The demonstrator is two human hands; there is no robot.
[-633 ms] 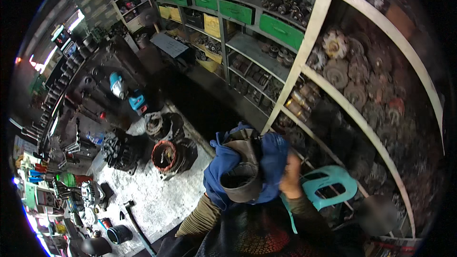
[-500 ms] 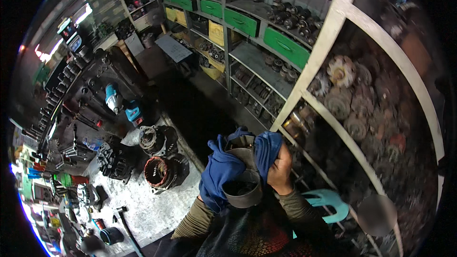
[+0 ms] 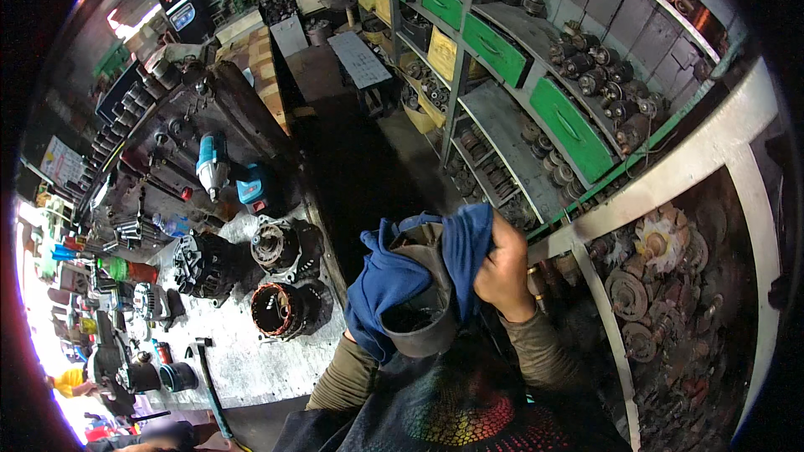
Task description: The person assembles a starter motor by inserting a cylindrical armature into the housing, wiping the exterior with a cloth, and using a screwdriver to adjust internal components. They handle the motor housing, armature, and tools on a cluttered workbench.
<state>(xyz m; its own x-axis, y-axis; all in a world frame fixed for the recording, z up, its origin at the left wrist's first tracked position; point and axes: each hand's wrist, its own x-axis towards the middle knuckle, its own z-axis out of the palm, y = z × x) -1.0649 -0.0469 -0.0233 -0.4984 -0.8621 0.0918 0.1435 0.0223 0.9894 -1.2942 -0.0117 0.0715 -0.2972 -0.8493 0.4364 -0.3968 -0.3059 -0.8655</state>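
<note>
A dark grey metal housing (image 3: 419, 337), with a round open mouth facing up toward me, is held in front of my chest. A blue cloth (image 3: 389, 272) wraps its left side and far end, and another fold hangs over its right side. My left hand (image 3: 348, 335) is under the cloth at the housing's left, gripping through the fabric; only a sliver of skin shows and its fingers are covered. My right hand (image 3: 507, 272) is closed on the right end of the cloth, beside the housing. The housing's inside is dark.
On the bench (image 3: 230, 351) to my left lie a copper-wound stator (image 3: 275, 311), alternator parts (image 3: 275, 247), a blue impact wrench (image 3: 213, 167) and a hammer (image 3: 208, 385). Shelves with green drawers (image 3: 574, 130) stand ahead. A pale frame (image 3: 662, 213) borders piled parts on the right. A yellow sleeve (image 3: 71, 382) shows lower left.
My view has turned, shifting the shelves right. My right hand has moved up and outward with the cloth's end. The housing stays held in the cloth. A turquoise glove at the right is out of sight.
</note>
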